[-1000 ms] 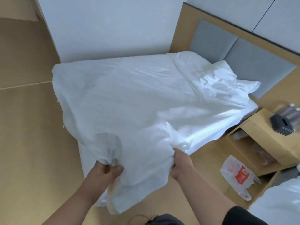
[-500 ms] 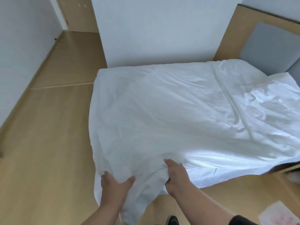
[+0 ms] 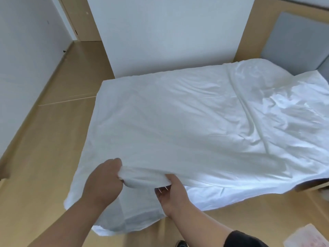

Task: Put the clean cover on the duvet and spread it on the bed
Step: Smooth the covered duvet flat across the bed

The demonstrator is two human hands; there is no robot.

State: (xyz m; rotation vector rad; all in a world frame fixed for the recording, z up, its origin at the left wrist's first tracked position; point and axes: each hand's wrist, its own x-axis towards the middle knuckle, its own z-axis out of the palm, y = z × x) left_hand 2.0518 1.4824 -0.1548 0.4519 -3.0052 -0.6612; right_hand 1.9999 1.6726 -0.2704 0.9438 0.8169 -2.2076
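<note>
A pale wooden floor [image 3: 44, 157] runs under the whole scene, with white walls [image 3: 169, 32] behind and a wooden door [image 3: 83, 20] in the far left corner. The bed [image 3: 309, 187] fills the middle and right, almost wholly hidden; only a strip of its wooden frame shows at the right edge. A wooden headboard [image 3: 254, 29] with a grey padded panel [image 3: 295, 40] stands at the far right.

The white duvet [image 3: 178, 122] lies spread over the bed, fairly flat on the left and rumpled toward the headboard, with a long raised seam running diagonally across it. Its near corner hangs off the bed edge down to the floor.

The left hand [image 3: 101, 180] grips a gathered roll of the duvet's near edge, fingers curled tightly round the fabric. The right hand [image 3: 172, 195] holds the same roll from beneath, fingers tucked under the cloth and thumb alongside. A black sleeve [image 3: 243, 239] covers the right upper arm.

A white plastic bag [image 3: 308, 236] with reddish print lies on the floor at the lower right; its writing is too blurred to read.
</note>
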